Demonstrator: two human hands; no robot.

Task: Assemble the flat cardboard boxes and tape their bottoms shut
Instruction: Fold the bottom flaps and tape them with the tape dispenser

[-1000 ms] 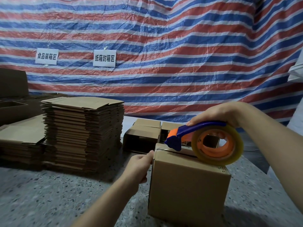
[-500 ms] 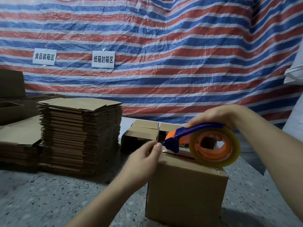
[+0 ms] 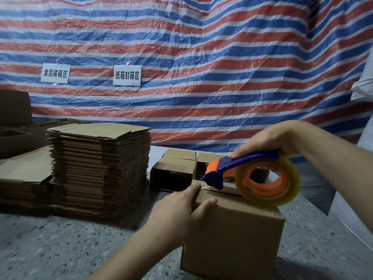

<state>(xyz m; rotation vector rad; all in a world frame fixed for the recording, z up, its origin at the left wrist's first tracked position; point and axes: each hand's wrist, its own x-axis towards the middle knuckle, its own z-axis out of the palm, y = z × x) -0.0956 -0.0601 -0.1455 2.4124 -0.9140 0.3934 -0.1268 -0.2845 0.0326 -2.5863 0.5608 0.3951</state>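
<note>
A folded-up brown cardboard box (image 3: 232, 239) stands on the speckled floor in front of me, its closed flaps facing up. My left hand (image 3: 177, 211) rests on the box's near left top corner, fingers straight along the flap edge and thumb lying on top. My right hand (image 3: 268, 140) grips the blue handle of a tape dispenser (image 3: 248, 174) with an orange hub and a clear tape roll. The roll sits on the box's top seam, and a strip of tape runs from its blue cutter toward my left fingers.
A tall stack of flat cardboard boxes (image 3: 101, 168) stands to the left, with a lower stack (image 3: 22, 178) beside it. Two assembled small boxes (image 3: 175, 172) lie behind the one I hold. A striped tarp (image 3: 201, 57) with two paper signs hangs behind.
My left hand rose from the box's left side to its top corner and now presses down there. The dispenser has stayed on the seam.
</note>
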